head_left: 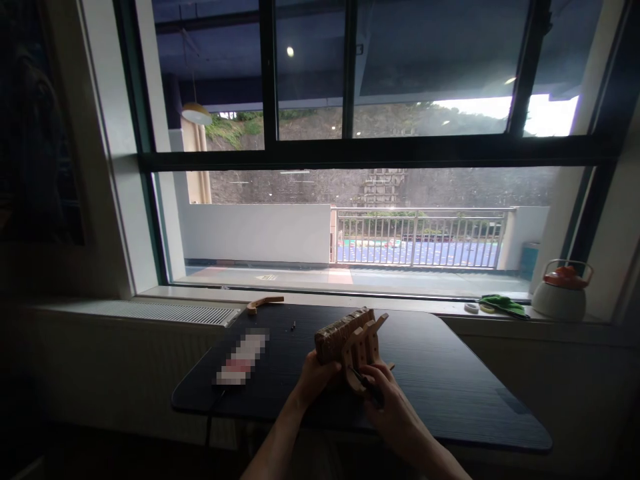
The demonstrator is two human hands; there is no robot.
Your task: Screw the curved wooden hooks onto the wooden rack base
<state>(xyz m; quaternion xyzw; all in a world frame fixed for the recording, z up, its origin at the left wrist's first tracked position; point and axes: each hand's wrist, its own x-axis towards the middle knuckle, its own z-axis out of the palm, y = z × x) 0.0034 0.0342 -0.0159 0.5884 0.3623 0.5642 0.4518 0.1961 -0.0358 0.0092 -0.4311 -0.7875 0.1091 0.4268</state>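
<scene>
Above the front part of the dark table (450, 373), my left hand (316, 380) is closed around the near left side of a small wooden piece with a woven-looking, brown block-shaped body (345, 333). Curved wooden parts with dark holes (361, 347) stand along its right side. My right hand (387, 393) grips a thin tool with a dark handle (373, 390), which looks like a screwdriver. Its tip points at the lowest curved wooden part; whether it touches a screw is too dark to see. My fingers partly hide the piece's underside.
A bent wooden part (265, 303) lies at the table's back left edge, with small dark bits (293, 325) nearby. A pixelated flat object (243, 360) with a cable is at left. A kettle (560, 293) and green cloth (503, 305) sit on the windowsill.
</scene>
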